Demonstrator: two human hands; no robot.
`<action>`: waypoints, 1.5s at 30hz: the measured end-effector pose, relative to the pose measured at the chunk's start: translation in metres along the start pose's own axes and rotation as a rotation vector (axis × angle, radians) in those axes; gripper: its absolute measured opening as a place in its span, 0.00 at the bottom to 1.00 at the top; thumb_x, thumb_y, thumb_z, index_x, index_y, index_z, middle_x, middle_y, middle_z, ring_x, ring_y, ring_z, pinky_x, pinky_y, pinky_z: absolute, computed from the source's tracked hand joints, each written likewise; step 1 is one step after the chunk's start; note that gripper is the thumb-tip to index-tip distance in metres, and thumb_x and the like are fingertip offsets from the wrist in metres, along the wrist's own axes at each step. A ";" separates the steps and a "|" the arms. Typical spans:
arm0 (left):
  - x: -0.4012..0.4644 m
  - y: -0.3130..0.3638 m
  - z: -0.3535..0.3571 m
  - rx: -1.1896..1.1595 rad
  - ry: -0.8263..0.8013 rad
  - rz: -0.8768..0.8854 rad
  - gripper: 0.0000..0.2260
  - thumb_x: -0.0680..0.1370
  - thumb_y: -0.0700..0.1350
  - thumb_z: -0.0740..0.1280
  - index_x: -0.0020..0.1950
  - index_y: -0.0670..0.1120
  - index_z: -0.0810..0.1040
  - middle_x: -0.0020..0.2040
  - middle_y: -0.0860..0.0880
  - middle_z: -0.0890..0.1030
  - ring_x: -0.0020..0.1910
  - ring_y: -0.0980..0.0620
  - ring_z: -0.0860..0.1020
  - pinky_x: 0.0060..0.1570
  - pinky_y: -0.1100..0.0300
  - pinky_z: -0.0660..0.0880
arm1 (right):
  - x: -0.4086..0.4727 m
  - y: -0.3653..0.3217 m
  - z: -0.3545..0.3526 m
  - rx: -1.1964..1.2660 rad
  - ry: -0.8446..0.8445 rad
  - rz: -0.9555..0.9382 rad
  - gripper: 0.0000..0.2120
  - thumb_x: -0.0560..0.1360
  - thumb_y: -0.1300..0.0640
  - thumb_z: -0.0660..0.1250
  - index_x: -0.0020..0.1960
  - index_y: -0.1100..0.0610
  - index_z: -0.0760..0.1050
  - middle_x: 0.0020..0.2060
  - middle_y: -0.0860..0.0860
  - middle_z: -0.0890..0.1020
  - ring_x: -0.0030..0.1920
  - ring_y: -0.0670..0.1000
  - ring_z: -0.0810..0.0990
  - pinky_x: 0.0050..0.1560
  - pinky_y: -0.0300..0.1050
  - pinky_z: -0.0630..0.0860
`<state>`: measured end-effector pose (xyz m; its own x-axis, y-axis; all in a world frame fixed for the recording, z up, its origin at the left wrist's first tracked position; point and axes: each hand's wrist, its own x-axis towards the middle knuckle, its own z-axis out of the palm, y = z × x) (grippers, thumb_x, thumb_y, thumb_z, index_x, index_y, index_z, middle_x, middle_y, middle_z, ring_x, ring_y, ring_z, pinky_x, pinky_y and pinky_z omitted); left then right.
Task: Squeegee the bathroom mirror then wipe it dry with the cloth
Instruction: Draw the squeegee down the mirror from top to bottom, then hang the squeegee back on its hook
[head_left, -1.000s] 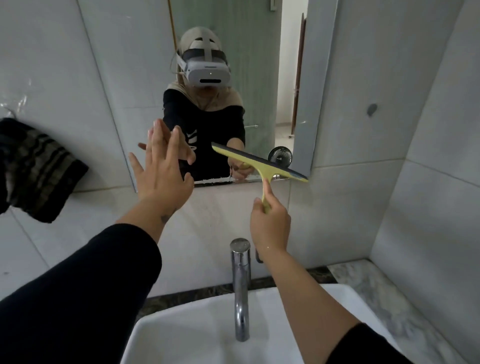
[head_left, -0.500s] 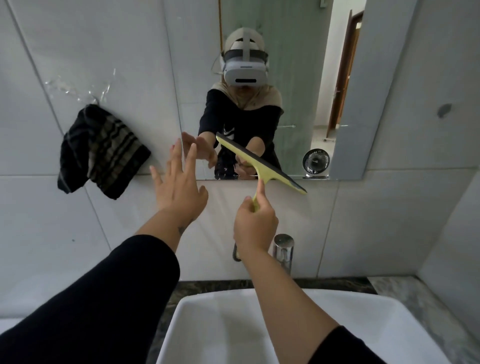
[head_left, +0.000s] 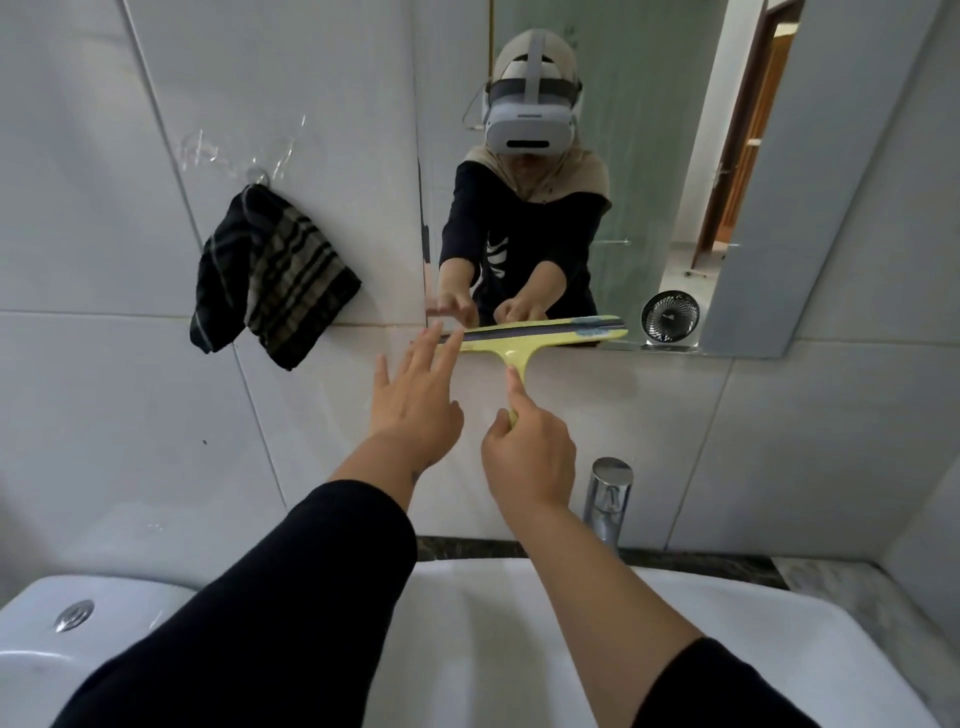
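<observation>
My right hand (head_left: 527, 457) grips the handle of a yellow squeegee (head_left: 545, 332), index finger stretched along the stem. Its blade lies level along the mirror's (head_left: 649, 156) bottom edge. My left hand (head_left: 415, 395) is open, fingers spread, fingertips at the blade's left end by the mirror's lower left corner. A dark striped cloth (head_left: 272, 280) hangs from a hook on the tiled wall, left of the mirror.
A white basin (head_left: 493, 623) sits below my arms, with a chrome tap (head_left: 605, 499) at its back right and a drain button (head_left: 75, 616) at far left. The mirror reflects a person in a headset, a small fan and a door.
The squeegee blade has turned from slanted to level and dropped to the mirror's bottom edge. My left hand moved right to the blade's end. The view shifted left, showing more cloth.
</observation>
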<state>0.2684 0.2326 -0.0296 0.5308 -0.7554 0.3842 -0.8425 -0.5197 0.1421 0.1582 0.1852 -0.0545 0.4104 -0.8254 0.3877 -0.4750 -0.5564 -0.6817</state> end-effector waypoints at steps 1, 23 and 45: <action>-0.002 0.003 0.002 -0.012 -0.022 0.009 0.35 0.77 0.46 0.62 0.77 0.52 0.43 0.79 0.51 0.45 0.77 0.51 0.46 0.74 0.43 0.45 | 0.001 0.003 -0.003 -0.052 -0.014 -0.016 0.25 0.80 0.56 0.55 0.76 0.43 0.57 0.43 0.54 0.79 0.39 0.51 0.71 0.39 0.44 0.66; -0.063 0.083 -0.005 -0.243 -0.004 0.400 0.20 0.80 0.46 0.62 0.71 0.58 0.66 0.75 0.55 0.61 0.76 0.55 0.53 0.73 0.49 0.50 | 0.008 0.025 -0.183 -0.269 -0.692 -0.024 0.32 0.68 0.54 0.76 0.55 0.48 0.54 0.44 0.55 0.79 0.23 0.48 0.76 0.29 0.44 0.74; -0.065 0.165 -0.033 -0.156 0.235 0.385 0.22 0.78 0.52 0.63 0.72 0.57 0.66 0.44 0.48 0.77 0.43 0.46 0.76 0.55 0.51 0.69 | 0.057 0.015 -0.230 0.624 0.244 0.678 0.31 0.73 0.67 0.67 0.68 0.58 0.52 0.57 0.57 0.75 0.48 0.58 0.80 0.39 0.57 0.82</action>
<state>0.0921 0.2088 -0.0008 0.1573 -0.7610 0.6294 -0.9871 -0.1400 0.0774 -0.0042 0.1077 0.1004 -0.0070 -0.9899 -0.1415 -0.0226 0.1416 -0.9897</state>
